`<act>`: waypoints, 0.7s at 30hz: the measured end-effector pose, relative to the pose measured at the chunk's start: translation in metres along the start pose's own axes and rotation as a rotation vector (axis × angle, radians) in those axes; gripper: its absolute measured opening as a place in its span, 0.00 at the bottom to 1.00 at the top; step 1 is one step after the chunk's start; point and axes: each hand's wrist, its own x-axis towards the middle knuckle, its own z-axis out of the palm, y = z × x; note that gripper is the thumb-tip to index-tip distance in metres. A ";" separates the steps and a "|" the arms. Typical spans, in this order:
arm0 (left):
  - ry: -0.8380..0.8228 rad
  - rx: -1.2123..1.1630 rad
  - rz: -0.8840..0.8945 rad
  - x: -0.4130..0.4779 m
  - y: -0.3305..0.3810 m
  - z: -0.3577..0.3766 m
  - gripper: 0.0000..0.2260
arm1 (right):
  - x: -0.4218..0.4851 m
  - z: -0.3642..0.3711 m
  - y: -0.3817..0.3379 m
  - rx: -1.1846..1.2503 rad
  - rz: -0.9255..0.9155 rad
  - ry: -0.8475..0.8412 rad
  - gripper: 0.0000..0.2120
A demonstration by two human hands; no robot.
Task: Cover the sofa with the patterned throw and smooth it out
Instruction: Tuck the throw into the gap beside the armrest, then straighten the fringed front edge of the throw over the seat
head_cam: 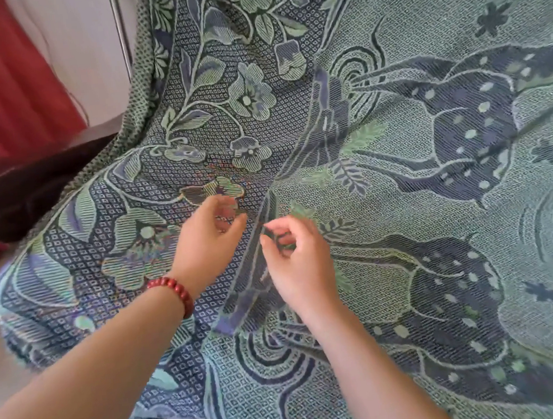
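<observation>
The patterned throw, woven in green and blue flowers and leaves, lies draped across nearly the whole view, sloping from the far back down to the near edge, hiding what it covers. A raised fold runs through it from far right to near left. The right hand pinches the cloth at this fold between thumb and curled fingers. The left hand, with a red bead bracelet on its wrist, sits just left of the fold, fingers curled; blur hides whether it grips cloth. A red curtain hangs at far left beside a metal pole.
</observation>
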 end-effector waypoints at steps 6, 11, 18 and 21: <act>-0.090 -0.099 0.092 -0.023 -0.011 0.032 0.11 | -0.026 -0.015 0.027 -0.143 0.025 0.091 0.06; -0.224 -0.252 0.181 -0.063 0.017 0.073 0.10 | -0.064 -0.064 0.037 -0.338 0.070 0.194 0.08; -0.382 -0.298 0.333 -0.135 0.076 0.132 0.13 | -0.121 -0.139 0.054 -0.363 0.088 0.335 0.08; -0.403 -0.310 0.349 -0.163 0.106 0.160 0.12 | -0.138 -0.183 0.069 -0.377 0.076 0.344 0.08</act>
